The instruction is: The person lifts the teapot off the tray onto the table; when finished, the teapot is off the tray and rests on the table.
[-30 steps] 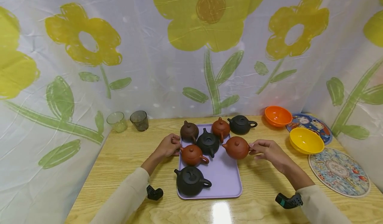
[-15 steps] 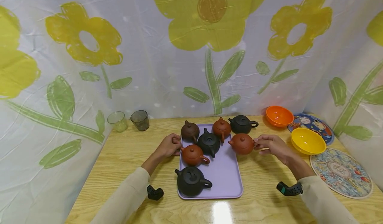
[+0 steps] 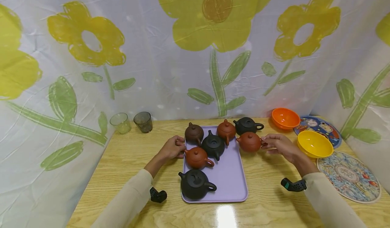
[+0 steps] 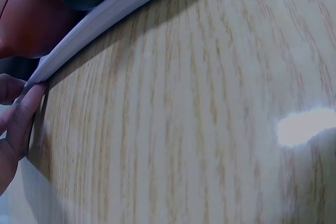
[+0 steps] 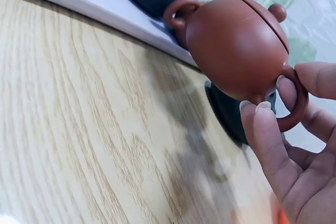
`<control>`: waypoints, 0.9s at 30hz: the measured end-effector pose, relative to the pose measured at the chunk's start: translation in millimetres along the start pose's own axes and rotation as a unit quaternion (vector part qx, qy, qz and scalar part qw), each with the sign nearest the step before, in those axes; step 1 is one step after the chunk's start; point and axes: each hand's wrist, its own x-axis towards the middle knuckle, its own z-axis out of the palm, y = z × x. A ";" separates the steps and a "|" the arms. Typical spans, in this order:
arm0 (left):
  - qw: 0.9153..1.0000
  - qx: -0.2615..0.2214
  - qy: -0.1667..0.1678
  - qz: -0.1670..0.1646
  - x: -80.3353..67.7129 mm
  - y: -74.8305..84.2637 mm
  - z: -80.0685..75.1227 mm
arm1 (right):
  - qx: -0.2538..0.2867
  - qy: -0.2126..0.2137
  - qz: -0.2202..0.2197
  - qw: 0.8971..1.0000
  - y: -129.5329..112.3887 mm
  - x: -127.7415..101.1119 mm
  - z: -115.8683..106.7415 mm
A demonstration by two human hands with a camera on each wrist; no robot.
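Red teapot (image 3: 249, 142) has drifted back and right since a second ago, now at the tray's right edge beside the black pot (image 3: 246, 126). From what I see, left hand (image 3: 173, 147) pinches the purple tray (image 3: 226, 177) rim (steadying it). Right hand (image 3: 278, 145) pinches the teapot's handle, pot lifted clear. Six pots remain on the tray; none set aside yet.

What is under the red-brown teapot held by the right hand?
The red-brown teapot hangs by its handle from the right hand, over the purple tray's right edge and the wooden table. Its underside is hidden.
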 end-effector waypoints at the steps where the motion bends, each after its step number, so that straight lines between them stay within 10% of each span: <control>1: 1.000 -0.002 0.000 0.000 0.0 0.2 0.1 | -0.002 0.000 -0.001 1.000 1.3 1.1 -1.2; 27: 1.000 0.005 -0.001 -0.001 -3.0 3.6 -0.3 | 0.005 -0.002 0.020 1.000 21.4 22.3 -12.3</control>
